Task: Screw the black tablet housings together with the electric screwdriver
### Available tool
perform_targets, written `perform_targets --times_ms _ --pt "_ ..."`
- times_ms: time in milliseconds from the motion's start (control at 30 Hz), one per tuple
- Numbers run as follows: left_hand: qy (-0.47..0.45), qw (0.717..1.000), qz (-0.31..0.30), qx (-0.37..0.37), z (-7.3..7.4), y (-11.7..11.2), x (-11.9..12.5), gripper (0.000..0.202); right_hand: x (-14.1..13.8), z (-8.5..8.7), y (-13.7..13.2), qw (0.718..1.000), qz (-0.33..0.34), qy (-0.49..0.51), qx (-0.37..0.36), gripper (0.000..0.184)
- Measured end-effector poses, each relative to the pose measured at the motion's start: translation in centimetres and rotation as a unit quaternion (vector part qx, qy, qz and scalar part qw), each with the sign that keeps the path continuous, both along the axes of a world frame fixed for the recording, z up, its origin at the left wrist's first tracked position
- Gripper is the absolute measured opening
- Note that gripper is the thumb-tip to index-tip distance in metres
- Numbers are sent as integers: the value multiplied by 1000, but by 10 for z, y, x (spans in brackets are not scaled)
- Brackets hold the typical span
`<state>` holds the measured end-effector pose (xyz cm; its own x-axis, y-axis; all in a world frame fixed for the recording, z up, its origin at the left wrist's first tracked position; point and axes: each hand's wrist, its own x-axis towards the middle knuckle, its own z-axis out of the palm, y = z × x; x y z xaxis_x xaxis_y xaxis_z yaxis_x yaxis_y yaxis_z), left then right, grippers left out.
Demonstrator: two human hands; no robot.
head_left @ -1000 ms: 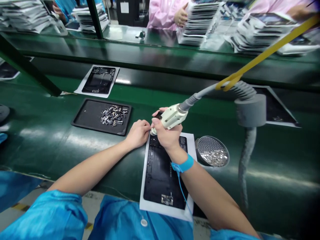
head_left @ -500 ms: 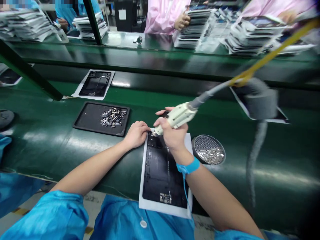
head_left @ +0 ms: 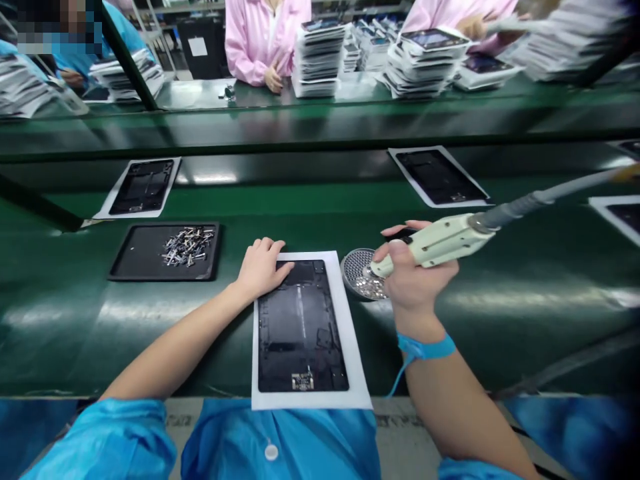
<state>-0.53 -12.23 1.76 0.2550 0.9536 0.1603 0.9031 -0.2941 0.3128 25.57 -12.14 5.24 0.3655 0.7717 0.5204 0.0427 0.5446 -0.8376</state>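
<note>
A black tray [head_left: 145,263] of metal pieces [head_left: 187,247] sits leftmost on the tabletop [head_left: 65,347]. Next, the left grip [head_left: 260,268] is spread, thumb on the upper-left of the black panel [head_left: 300,320], which lies between both grips. Beyond, a round dish [head_left: 356,262]; the right grip [head_left: 419,283] wraps a pale driver [head_left: 447,240].

From where I stand, no words or numbers are legible, neither on the black panel [head_left: 315,320], lower centre, nor the white sheet [head_left: 197,46], upper left.
</note>
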Motion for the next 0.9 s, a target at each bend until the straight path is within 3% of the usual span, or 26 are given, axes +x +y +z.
perform_targets --times_ms 100,200,300,433,533,900 --pt "39 998 -1 -55 6 9 13 28 -6 -2 -4 1000 6 -17 -6 29" --pt "10 993 -45 -107 7 25 9 23 -12 -3 -9 999 23 -17 -14 30" --pt "-24 994 -56 -87 7 52 1 22 -13 -5 -12 999 47 -9 -25 29" --pt "-45 998 -6 -40 7 94 0 19 -11 -5 -14 998 47 -21 -35 27" --pt "-64 998 15 -15 3 114 4 17 -11 -4 -15 997 49 -35 -38 26" --pt "-77 997 20 5 -6 113 10 19 -11 -5 -15 997 61 -36 -30 26"
